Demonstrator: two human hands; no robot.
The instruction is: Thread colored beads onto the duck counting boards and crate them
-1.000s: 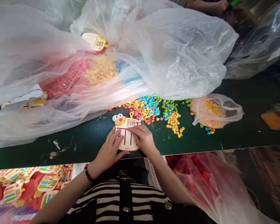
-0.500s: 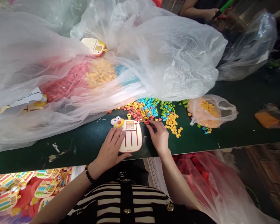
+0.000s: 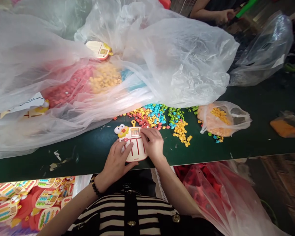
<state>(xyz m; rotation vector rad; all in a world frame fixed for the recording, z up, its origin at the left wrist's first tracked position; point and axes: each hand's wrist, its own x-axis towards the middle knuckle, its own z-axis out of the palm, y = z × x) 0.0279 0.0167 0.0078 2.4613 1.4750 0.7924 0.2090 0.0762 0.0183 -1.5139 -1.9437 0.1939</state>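
Note:
A cream toy board (image 3: 135, 149) with red slots, a big-eyed yellow duck head and a small yellow loop lies on the green table. My left hand (image 3: 116, 157) rests on its left side, fingers apart, near a small red piece at the left slot. At the board's upper right corner, my right hand (image 3: 152, 142) has thumb and fingers pinched together; whatever is between them is hidden. Just beyond the board lie loose red pieces (image 3: 144, 122), blue pieces (image 3: 158, 111), green pieces (image 3: 175, 114) and yellow pieces (image 3: 181, 131).
Large clear plastic bags (image 3: 186, 62) cover the far side of the green table (image 3: 88, 154). A small bag of yellow pieces (image 3: 218, 118) sits at right. Filled toy boards (image 3: 48, 198) lie below left, a red bag (image 3: 211, 186) below right. Another person's hand (image 3: 225, 16) holds something green.
My right hand has moved left from the loose red pieces onto the board's upper right corner. The board has shifted slightly left, and a red piece now shows near my left fingers.

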